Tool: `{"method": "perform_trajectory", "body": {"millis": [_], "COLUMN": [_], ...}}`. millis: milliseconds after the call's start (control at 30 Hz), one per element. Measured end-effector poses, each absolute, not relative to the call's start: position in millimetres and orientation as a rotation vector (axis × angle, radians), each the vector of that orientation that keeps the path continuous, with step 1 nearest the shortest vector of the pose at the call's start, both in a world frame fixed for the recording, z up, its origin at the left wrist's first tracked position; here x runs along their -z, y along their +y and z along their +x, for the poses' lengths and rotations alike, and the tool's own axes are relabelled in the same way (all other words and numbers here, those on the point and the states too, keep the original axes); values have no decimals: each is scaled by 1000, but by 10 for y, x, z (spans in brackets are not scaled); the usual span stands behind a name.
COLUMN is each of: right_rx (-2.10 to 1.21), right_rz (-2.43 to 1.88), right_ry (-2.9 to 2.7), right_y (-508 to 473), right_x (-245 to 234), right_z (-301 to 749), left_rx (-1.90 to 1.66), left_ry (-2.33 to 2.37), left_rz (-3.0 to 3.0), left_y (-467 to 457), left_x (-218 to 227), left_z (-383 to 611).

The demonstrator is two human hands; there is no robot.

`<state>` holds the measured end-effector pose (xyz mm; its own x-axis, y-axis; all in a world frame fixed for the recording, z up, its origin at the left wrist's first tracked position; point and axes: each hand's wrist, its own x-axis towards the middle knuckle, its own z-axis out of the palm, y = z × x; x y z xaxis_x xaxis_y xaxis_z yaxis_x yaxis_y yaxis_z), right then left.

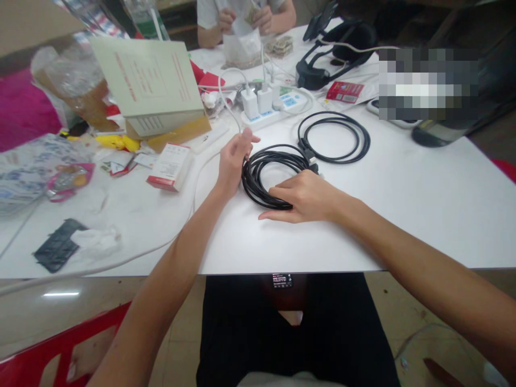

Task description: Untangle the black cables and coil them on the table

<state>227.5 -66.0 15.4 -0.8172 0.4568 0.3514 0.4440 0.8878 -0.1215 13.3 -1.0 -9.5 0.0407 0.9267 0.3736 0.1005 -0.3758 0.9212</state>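
Observation:
A coil of black cable [258, 166] lies in several loops on the white table, both my hands at it. At its left edge, my left hand [234, 161] is closed around the loops, thumb pointing up. My right hand [306, 198] grips the lower right of the coil, fingers inside the ring and thumb outside it. The cable's plug [311, 158] shows just above the right hand. Just beyond lies a second, thinner ring of black cable [365, 141], touching or close to the first coil near the plug.
A white power strip [258, 119] with chargers stands behind the coil. To the left are a small white-and-red box [170, 166], an open carton [149, 80] and a black plastic piece [58, 244]. A black headset [312, 75] lies far back; a person [245, 21] sits opposite.

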Motion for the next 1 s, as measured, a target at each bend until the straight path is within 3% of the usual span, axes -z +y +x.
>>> {"method": "perform_trajectory", "body": {"millis": [467, 733, 1000], "right_rx": [-136, 0, 22], "right_rz": [-656, -1292, -1653], "right_ry": [-2461, -2136, -2094], "right_y": [-570, -178, 115], "right_x": [-128, -115, 23], "right_z": [2303, 2646, 3031], "left_rx": [-1141, -1060, -1038], "left_ry": [941, 981, 943], "left_rz": [1631, 1646, 1669], "left_y": [68, 28, 12], "left_x": [181, 126, 98], "left_z": [37, 36, 1]}}
